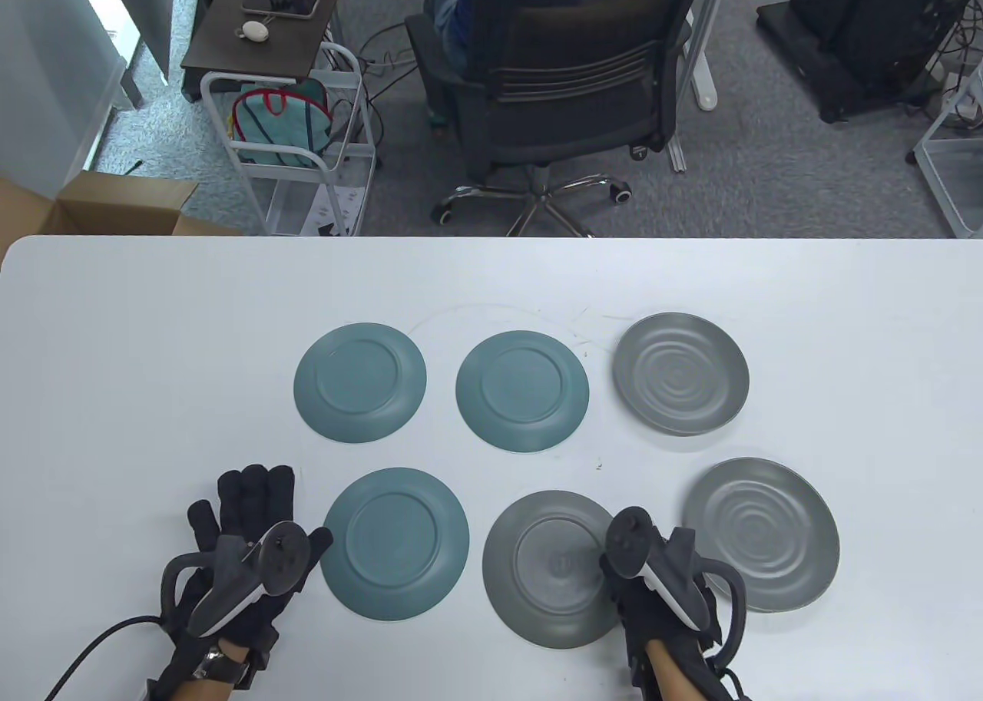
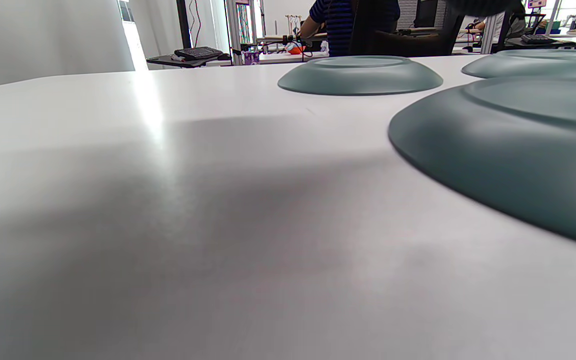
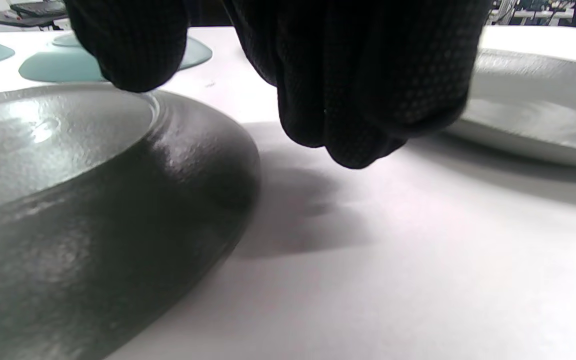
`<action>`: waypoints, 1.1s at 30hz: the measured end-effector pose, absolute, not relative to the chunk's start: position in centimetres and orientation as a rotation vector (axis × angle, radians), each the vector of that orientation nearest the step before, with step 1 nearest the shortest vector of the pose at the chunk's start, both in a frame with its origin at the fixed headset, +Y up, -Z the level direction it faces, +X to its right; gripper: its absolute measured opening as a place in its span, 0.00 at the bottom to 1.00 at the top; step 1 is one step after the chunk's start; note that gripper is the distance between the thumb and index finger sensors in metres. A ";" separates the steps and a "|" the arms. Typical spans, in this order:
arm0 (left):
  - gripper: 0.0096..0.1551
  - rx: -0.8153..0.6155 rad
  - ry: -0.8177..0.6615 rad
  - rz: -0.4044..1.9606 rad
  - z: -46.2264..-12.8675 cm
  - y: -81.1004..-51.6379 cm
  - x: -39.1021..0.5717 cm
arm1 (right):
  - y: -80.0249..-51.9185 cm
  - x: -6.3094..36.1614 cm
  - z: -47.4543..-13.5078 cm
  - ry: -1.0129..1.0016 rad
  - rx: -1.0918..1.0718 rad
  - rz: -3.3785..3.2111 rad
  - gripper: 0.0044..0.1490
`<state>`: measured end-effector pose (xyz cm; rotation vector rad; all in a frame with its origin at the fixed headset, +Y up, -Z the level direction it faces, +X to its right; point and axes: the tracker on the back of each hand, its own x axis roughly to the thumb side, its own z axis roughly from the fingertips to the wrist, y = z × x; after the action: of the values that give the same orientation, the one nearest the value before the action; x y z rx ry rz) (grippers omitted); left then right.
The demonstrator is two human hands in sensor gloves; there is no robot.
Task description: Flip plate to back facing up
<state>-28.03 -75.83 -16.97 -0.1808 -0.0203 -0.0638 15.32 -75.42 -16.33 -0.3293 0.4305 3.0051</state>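
Six plates lie on the white table (image 1: 153, 363). Three teal plates (image 1: 360, 382) (image 1: 522, 391) (image 1: 395, 543) lie back up. A dark grey plate (image 1: 553, 570) at the front middle also lies back up. Two grey rippled plates (image 1: 680, 372) (image 1: 760, 532) lie face up. My right hand (image 1: 645, 578) is at the right edge of the dark grey plate (image 3: 68, 200); its fingers (image 3: 368, 100) hang just above the table beside the rim, holding nothing. My left hand (image 1: 249, 505) rests flat on the table, left of the front teal plate (image 2: 518, 150).
An office chair (image 1: 568, 87) and a wire cart (image 1: 292, 156) stand beyond the table's far edge. A cardboard box (image 1: 115, 206) sits at the far left corner. The face-up grey plate shows close to my right hand in the right wrist view (image 3: 533, 110).
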 end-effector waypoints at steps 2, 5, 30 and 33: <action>0.55 -0.183 -0.018 -0.065 -17.0 -75.8 -28.0 | -74.7 15.8 -15.9 0.381 -0.319 3.025 0.46; 0.55 -0.183 -0.016 -0.067 -17.0 -75.8 -28.0 | -73.4 16.8 -15.2 0.284 -0.313 3.038 0.47; 0.55 -0.203 -0.008 -0.074 -17.1 -75.9 -27.9 | -78.4 23.8 -14.9 0.452 -0.570 3.074 0.56; 0.55 -0.207 -0.006 -0.075 -17.2 -75.9 -27.9 | -78.7 23.7 -15.0 0.441 -0.570 3.113 0.54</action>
<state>-27.90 -75.89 -17.18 -0.2070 -0.0063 -0.0752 23.67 -78.66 -14.96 -0.5699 0.4409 3.1131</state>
